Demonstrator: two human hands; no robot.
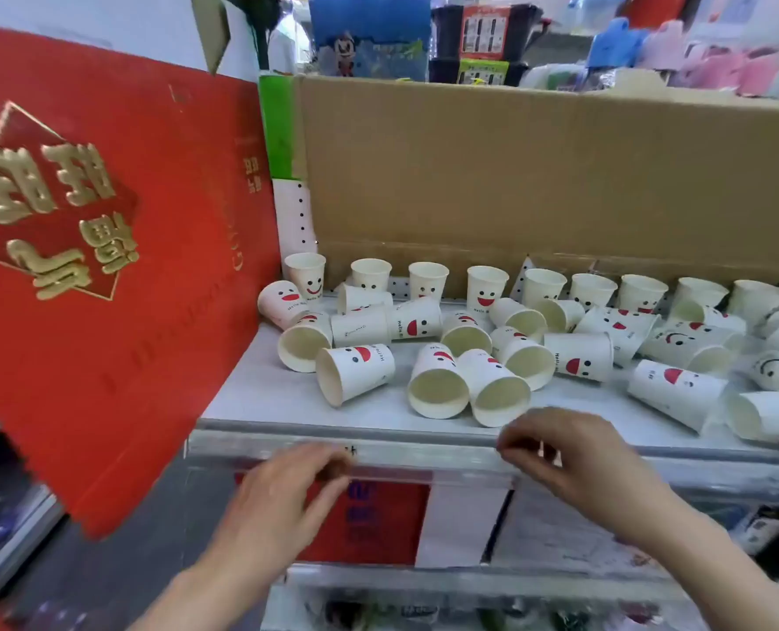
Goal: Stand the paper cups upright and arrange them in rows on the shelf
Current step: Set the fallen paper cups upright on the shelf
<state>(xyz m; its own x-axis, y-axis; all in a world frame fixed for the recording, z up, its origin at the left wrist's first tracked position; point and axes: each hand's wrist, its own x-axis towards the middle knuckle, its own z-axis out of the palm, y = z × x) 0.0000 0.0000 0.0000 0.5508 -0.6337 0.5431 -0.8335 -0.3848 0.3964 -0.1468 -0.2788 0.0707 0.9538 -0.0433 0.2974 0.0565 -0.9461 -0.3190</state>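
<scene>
Hands: left hand [287,485] & right hand [560,453] hovered at 6 o'clock, just off the front edge of the shelf [265,398]. Both were empty w/ fingers loosely curled, touching no cup. One row of upright cups [487,286] stood at 12 o'clock along the cardboard wall [515,175]. Toppled cups [356,371] lay on their sides from 9 to 3 o'clock, many touching, mouths mostly toward the person. A red box [105,266] leaned at 9 o'clock. Judged early stage: back row done, most cups not yet stood or lined up.
</scene>
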